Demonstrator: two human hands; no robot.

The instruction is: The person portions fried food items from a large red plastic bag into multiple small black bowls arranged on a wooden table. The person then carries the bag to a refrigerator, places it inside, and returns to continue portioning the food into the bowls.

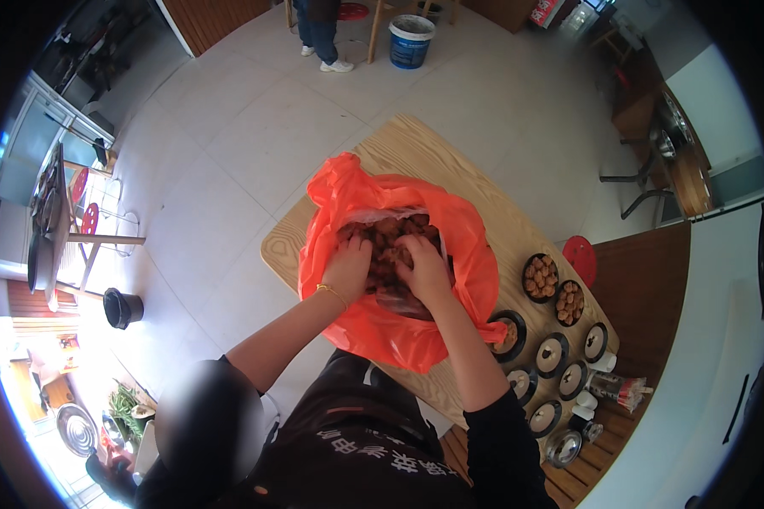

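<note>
A large red plastic bag [474, 235] stands wide open on the wooden table in front of me, with a clear inner liner [407, 304]. Brown fried food pieces [388, 226] fill its inside. My left hand [350, 270] reaches in at the left, fingertips down among the pieces; whether it grips any is hidden. Inside the bag's right half, my right hand [425, 264] curls thumb and fingers around a few pieces. A twisted corner of the bag overlaps a dark-rimmed plate [517, 321] on the right.
Two dark bowls of brown fried balls [541, 278] [569, 303] stand on the wooden table [420, 143]. Several dark-rimmed plates [552, 355] hold small dark and pale bits. Near the right edge is a glass lidded jar [563, 448]. A blue bucket [411, 44] and a person's legs [321, 32] are beyond.
</note>
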